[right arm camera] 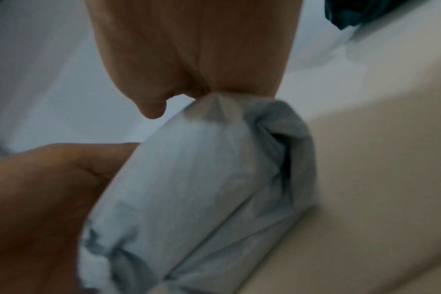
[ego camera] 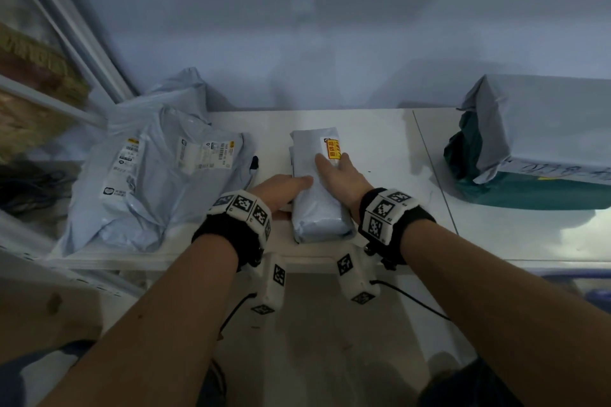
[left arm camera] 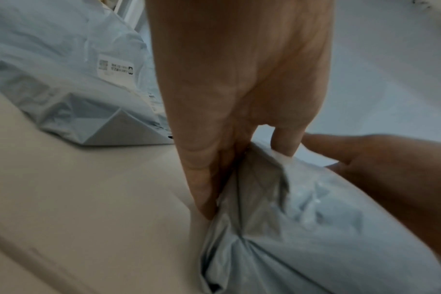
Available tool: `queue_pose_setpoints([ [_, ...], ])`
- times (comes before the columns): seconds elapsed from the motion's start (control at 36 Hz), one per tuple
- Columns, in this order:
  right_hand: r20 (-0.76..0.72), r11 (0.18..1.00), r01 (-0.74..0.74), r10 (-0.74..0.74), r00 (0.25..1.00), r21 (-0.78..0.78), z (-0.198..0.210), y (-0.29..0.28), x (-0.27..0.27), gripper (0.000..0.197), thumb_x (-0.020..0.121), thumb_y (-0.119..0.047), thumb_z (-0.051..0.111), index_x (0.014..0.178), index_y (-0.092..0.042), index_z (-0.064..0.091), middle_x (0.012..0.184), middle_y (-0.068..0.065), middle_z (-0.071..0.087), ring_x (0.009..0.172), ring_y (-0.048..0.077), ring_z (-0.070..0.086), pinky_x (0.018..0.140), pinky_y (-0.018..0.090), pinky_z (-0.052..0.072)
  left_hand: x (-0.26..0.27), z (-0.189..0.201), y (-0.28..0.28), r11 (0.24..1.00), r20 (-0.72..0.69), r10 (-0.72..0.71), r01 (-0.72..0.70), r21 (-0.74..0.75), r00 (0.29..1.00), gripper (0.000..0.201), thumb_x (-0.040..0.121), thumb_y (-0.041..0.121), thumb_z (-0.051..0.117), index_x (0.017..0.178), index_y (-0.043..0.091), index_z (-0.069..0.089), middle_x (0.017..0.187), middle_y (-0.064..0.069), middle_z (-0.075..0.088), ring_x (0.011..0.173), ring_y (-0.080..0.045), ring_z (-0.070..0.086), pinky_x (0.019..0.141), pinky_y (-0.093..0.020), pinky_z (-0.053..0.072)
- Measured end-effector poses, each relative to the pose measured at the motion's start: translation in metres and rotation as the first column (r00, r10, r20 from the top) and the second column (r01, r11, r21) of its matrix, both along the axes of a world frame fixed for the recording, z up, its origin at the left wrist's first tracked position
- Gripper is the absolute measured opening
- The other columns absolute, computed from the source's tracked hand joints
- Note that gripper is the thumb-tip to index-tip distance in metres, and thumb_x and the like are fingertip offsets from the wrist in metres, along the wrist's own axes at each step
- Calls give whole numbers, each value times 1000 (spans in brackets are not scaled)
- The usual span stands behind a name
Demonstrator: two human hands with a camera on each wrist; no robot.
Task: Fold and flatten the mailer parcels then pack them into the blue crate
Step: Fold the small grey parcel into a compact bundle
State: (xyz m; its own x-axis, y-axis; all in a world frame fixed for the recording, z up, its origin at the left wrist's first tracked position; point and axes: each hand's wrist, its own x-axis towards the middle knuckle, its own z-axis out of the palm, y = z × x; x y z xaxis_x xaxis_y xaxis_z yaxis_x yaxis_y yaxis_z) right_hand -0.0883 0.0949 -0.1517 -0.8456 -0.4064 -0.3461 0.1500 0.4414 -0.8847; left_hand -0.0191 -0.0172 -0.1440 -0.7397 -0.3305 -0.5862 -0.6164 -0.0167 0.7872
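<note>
1 folded parcel (ego camera: 317, 205), centre | your left hand (ego camera: 281, 190) flat against its side, right hand (ego camera: 339, 173) flat on top | 1 yellow sticker (ego camera: 332, 149), unreadable | mailer pile (ego camera: 155, 182) left: count unclear

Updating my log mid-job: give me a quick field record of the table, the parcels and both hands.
folded parcel: centre of table, yellow label at far end
left hand: fingers straight against its left side, thumb on top
right hand: flat on top of it
loose mailers: heaped at left
wrapped box: far right
</note>
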Motion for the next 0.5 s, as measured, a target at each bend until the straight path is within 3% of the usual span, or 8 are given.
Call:
queue_pose_setpoints([
  [0.06, 72, 996, 27, -21, 997, -85, 2, -3, 4, 77, 84, -65, 47, 141, -16, 33, 133, 9, 53, 117, 29, 54, 104, 45, 43, 0, -1, -1, 1000, 8, 18, -18, 6, 1000, 37, 94, 36, 56, 120, 9, 60, 114, -10, 67, 103, -25, 63, 91, -35, 53],
  [0.14, 131, 991, 66, -51, 990, -114, -5, -4, 1, 107, 60, -79, 40, 148, -19, 28, 140, 9, 49, 121, 29, 53, 105, 46, 42, 1, -2, -3, 1000, -4, 10, -10, 15, 1000, 39, 95, 39, 55, 122, 11, 56, 117, -8, 65, 107, -24, 62, 94, -37, 51],
  [0.22, 111, 995, 79, -72, 991, -63, -17, -5, -10, 110, 59, -82, 31, 144, -12, 36, 137, 13, 51, 119, 32, 54, 104, 47, 42, 0, 2, 0, 998, -12, -66, 66, -20, 998, 50, 98, 40, 49, 130, 3, 51, 125, -15, 62, 112, -28, 60, 97, -36, 49],
  [0.31, 103, 997, 74, -74, 992, 4, -36, -9, -24, 122, 48, -88, 24, 138, -9, 44, 132, 16, 56, 116, 34, 57, 104, 47, 42, 1, 4, 3, 995, -30, -98, 98, -17, 995, 56, 99, 41, 46, 135, -2, 47, 128, -18, 60, 116, -32, 59, 105, -42, 44],
  [0.36, 101, 998, 69, -69, 992, 10, -45, -11, -34, 122, 49, -89, 23, 138, -9, 45, 132, 15, 57, 117, 34, 56, 104, 47, 42, 2, 4, 5, 996, -68, -91, 91, -6, 994, 52, 100, 37, 44, 135, -2, 46, 131, -18, 58, 119, -33, 57, 107, -44, 43],
  [0.5, 96, 955, 236, -221, 970, -180, -1, 0, -22, 102, 58, -87, 34, 129, -16, 48, 122, 10, 61, 107, 30, 61, 98, 47, 47, 3, 12, 3, 995, -246, -100, 94, -38, 964, 41, 101, 23, 46, 141, 15, 41, 135, -7, 56, 119, -23, 56, 106, -40, 43],
])
